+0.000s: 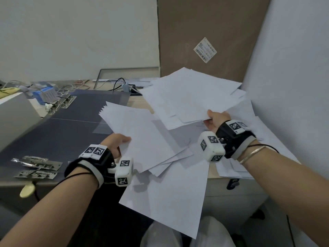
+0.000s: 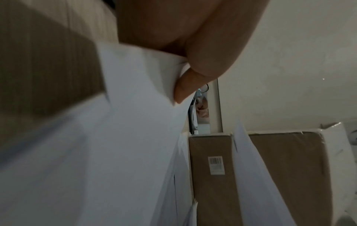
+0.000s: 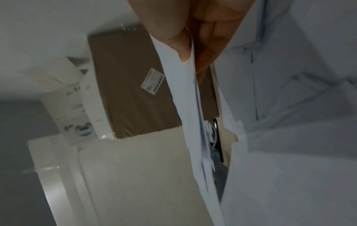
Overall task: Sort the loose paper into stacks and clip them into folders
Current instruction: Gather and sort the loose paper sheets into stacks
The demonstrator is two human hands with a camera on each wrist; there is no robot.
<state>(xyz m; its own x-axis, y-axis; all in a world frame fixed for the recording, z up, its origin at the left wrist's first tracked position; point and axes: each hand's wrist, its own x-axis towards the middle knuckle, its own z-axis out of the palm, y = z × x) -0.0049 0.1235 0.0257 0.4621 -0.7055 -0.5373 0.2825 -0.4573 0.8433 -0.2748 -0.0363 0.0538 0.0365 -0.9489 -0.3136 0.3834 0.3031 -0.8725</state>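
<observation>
White loose sheets lie heaped over the right half of the desk. My left hand grips a fanned stack of paper by its near corner, held above the desk; in the left wrist view the thumb and a finger pinch the stack of paper. My right hand pinches a second bunch of sheets, lifted off the pile; the right wrist view shows the sheets between thumb and fingers. Dark grey folders lie open on the left, with metal clips on them.
More metal clips lie at the folders' far edge, beside a blue box and cables. A brown cardboard panel leans against the wall behind the pile. One sheet hangs over the desk's front edge.
</observation>
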